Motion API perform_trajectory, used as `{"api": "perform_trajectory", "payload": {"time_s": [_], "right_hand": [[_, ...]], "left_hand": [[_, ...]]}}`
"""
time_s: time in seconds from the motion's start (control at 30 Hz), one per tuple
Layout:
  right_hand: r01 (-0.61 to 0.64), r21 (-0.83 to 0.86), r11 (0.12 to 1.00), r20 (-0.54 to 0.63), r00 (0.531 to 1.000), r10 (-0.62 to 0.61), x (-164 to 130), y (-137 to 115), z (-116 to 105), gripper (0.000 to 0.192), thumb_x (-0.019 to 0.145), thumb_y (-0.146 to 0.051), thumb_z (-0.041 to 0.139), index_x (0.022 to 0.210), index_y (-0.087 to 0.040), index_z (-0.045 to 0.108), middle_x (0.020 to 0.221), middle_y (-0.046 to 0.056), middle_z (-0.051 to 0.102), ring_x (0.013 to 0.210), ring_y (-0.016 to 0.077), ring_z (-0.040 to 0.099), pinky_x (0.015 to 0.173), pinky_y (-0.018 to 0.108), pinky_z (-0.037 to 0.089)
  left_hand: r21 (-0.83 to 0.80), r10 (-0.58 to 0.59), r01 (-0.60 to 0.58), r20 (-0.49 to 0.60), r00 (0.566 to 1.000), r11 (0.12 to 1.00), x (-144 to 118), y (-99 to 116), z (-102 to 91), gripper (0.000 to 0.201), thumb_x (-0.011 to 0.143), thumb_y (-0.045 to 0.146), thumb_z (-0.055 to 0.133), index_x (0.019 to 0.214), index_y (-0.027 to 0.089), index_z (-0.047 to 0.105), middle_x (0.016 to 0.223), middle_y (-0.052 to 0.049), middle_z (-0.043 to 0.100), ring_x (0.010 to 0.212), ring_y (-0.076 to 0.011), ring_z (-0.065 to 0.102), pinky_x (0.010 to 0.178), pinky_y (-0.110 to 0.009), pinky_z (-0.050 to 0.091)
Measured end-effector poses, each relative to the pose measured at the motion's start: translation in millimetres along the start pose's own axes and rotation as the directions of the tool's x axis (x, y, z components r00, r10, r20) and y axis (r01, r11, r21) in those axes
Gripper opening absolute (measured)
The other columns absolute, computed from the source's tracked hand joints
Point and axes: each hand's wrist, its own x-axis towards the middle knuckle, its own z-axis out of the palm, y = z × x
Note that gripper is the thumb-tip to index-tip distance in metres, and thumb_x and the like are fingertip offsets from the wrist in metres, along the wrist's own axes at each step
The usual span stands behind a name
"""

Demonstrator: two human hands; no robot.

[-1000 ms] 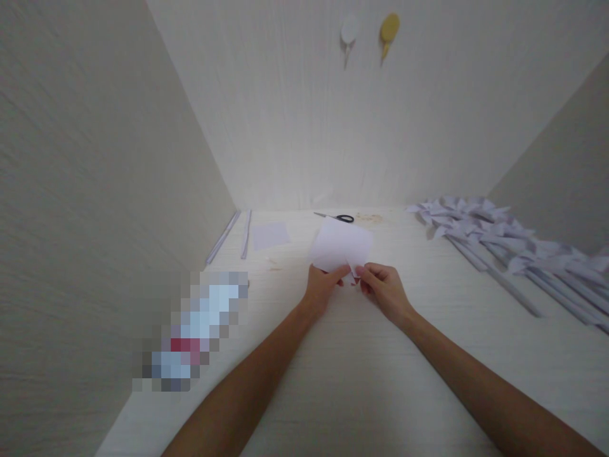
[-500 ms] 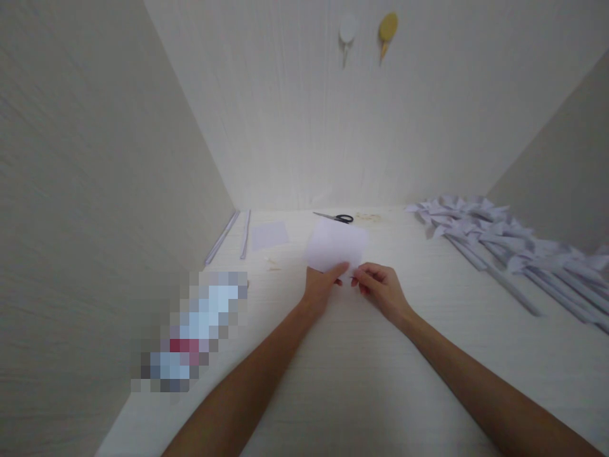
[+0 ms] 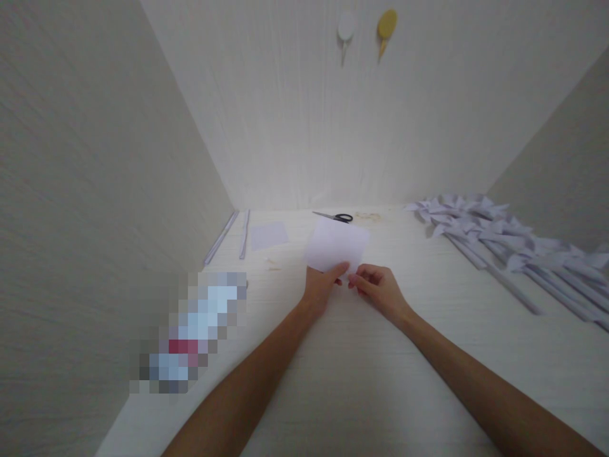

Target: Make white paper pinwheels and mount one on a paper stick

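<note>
A white sheet of paper [image 3: 337, 244] is in my hands above the middle of the table. My left hand [image 3: 323, 282] grips its near edge, thumb on top and the other fingers mostly hidden beneath. At the near right corner, the fingertips of my right hand [image 3: 373, 282] are pinched together on the paper; exactly how the corner lies between them is too small to make out. Just beyond the sheet lies a pair of scissors [image 3: 341, 218] with black handles, blades pointing left.
Another paper sheet [image 3: 269, 235] lies flat at the left, beside two thin folded paper strips [image 3: 244, 235]. Paper pinwheels with rolled sticks [image 3: 495, 238] are heaped along the right. A blurred-out object [image 3: 200, 324] sits front left. Walls enclose the table, with two hooks [image 3: 387, 25] on the back one.
My right fingertips have shifted slightly left along the paper's near edge, closer to my left thumb. The left hand keeps its hold, and the sheet has barely moved.
</note>
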Motion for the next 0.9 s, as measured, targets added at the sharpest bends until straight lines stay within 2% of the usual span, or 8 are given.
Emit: {"api": "perform_trajectory", "payload": {"time_s": [0.23, 0.7, 0.9], "right_hand": [[0.015, 0.068, 0.998, 0.044, 0.999, -0.018, -0.3, -1.5, -0.8, 0.013, 0.062, -0.026, 0.062, 0.058, -0.016, 0.054, 0.042, -0.007, 0.043, 0.038, 0.0059, 0.035, 0.039, 0.02, 0.023], [-0.002, 0.055, 0.998, 0.061, 0.998, -0.001, 1.5, 1.0, 0.3, 0.011, 0.061, -0.026, 0.06, 0.058, -0.016, 0.056, 0.043, -0.005, 0.045, 0.04, 0.0065, 0.035, 0.04, 0.021, 0.022], [0.005, 0.087, 0.996, 0.046, 0.999, -0.009, -0.4, 3.5, -2.2, 0.007, 0.062, -0.023, 0.058, 0.066, -0.016, 0.058, 0.052, -0.002, 0.051, 0.045, 0.0078, 0.039, 0.042, 0.021, 0.026]], "left_hand": [[-0.049, -0.031, 0.029, -0.036, 0.999, 0.998, 0.6, 0.3, 0.1, 0.022, 0.051, 0.022, 0.069, 0.069, 0.015, 0.059, 0.063, 0.001, 0.059, 0.051, -0.0095, 0.052, 0.04, -0.019, 0.037], [-0.025, 0.004, -0.004, -0.01, 1.0, 1.0, 1.3, -1.7, -0.6, 0.02, 0.053, 0.023, 0.067, 0.069, 0.013, 0.06, 0.063, 0.0, 0.059, 0.049, -0.0089, 0.05, 0.039, -0.019, 0.036], [-0.041, 0.002, -0.003, -0.018, 1.0, 0.999, 3.0, -1.6, -0.7, 0.023, 0.053, 0.024, 0.067, 0.071, 0.012, 0.059, 0.064, -0.001, 0.058, 0.05, -0.0092, 0.05, 0.04, -0.019, 0.036]]}}
